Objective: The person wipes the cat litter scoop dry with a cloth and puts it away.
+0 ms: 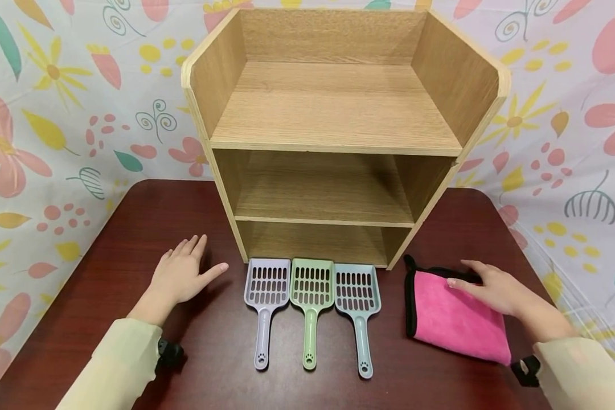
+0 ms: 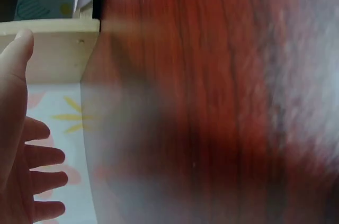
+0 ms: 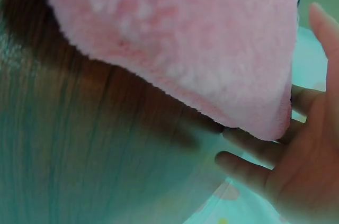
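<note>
Beside shelf (image 1: 338, 105): plush pink cloth (image 1: 453, 319), black trim (image 1: 411, 310); right fingers (image 3: 246, 172) spread loosely over it, left fingers (image 2: 47, 156) spread, empty.

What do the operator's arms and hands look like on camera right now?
The left hand and right hand are bare, without gloves. The left sleeve and right sleeve are long and pale cream. A small black device sits at the left wrist and right wrist.

A makeshift indoor set-up, with flower-print cloth (image 1: 56, 154) behind and beside a dark wood-grain table (image 1: 210, 353).
</note>
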{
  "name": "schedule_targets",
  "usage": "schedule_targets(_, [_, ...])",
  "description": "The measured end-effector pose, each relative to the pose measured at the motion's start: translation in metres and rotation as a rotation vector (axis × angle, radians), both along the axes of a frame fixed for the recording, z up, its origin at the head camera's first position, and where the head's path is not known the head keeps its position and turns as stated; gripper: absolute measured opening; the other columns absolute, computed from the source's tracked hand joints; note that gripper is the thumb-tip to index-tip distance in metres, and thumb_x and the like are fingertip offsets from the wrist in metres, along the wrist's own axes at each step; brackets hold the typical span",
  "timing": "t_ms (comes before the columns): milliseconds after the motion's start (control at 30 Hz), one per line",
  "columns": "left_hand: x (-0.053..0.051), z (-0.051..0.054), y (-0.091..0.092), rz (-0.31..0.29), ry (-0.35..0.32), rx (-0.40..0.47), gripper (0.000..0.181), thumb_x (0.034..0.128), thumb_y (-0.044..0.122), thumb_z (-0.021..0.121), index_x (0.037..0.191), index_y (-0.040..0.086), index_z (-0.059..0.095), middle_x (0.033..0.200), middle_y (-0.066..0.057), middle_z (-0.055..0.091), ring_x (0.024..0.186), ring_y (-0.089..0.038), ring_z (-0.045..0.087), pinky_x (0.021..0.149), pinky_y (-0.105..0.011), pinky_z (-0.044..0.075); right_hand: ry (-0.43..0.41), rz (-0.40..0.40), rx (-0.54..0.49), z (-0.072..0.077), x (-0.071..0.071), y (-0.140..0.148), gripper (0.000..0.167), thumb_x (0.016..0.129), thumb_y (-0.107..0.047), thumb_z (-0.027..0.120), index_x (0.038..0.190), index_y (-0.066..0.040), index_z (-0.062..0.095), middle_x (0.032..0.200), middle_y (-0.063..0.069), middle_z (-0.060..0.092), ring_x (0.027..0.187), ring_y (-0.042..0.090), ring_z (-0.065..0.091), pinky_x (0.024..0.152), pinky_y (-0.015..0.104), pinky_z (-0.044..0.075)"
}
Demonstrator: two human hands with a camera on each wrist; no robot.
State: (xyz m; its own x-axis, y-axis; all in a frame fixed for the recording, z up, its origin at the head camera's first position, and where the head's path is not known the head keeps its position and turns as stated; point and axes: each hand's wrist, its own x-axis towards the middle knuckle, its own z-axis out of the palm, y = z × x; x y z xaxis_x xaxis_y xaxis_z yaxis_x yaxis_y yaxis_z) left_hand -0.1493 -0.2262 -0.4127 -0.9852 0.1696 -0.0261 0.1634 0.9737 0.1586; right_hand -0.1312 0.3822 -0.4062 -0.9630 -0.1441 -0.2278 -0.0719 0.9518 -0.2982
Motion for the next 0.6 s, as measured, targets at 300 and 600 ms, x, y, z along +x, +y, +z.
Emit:
schedule_targets(300, [0.009,0.000,0.013,-0.030,0.064,0.088,0.089,0.0866,0.067,0.046,0.139,-0.005,0.041,0.138,-0.024,0.048,0.125,-0.040,0.048,0.097,-0.056,0.041,-0.015,-0.040,0.001,0.009,0.004,0.005,0.086,0.085,-0.059,0.058,0.135,0.009,0.038,0.123,0.039,0.050,0.111,0.054,0.047,0.084,0.059,0.043])
schedule_targets(600, [0.021,0.000,0.027,0.031,-0.041,0.350,0.075,0.0887,0.055,0.054,0.131,-0.007,0.050,0.128,-0.026,0.056,0.120,-0.038,0.053,0.097,-0.053,0.043,-0.219,-0.216,-0.228,0.016,0.011,0.011,0.096,0.086,-0.049,0.062,0.138,0.018,0.017,0.123,0.042,0.040,0.090,0.030,0.060,0.060,0.036,0.057])
